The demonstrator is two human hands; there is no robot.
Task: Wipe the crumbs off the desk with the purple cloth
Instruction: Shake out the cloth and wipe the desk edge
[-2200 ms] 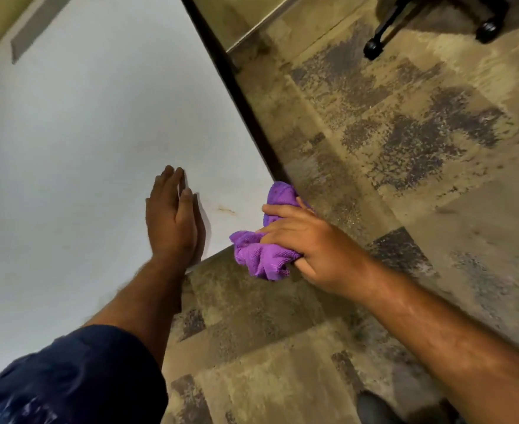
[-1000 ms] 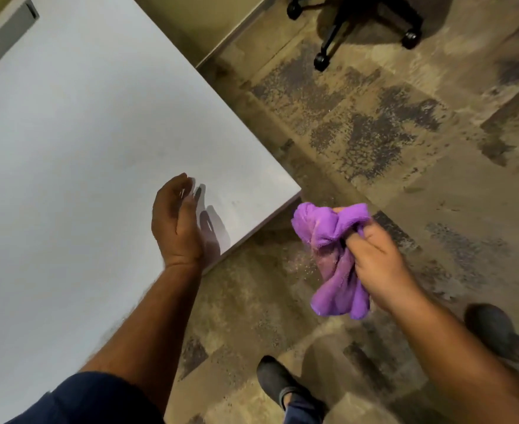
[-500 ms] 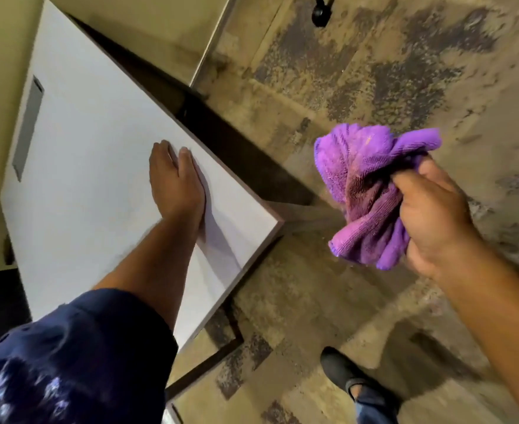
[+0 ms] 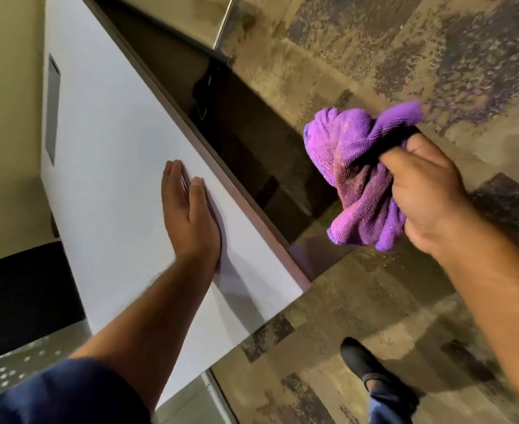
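Note:
The white desk runs from upper left to lower centre, with its brown edge on the right side. My left hand lies flat on the desktop near that edge, fingers together. My right hand holds the bunched purple cloth in the air over the floor, to the right of the desk and clear of it. No crumbs show on the visible desktop.
A grey slot is set into the desk's far left part. Patterned brown and grey carpet covers the floor on the right. My dark shoe stands on it at lower right. A dark gap lies under the desk edge.
My right hand lifted the purple cloth off the desk corner and now holds it up beside the desk. My left hand stayed flat on the desktop. The camera view has tilted.

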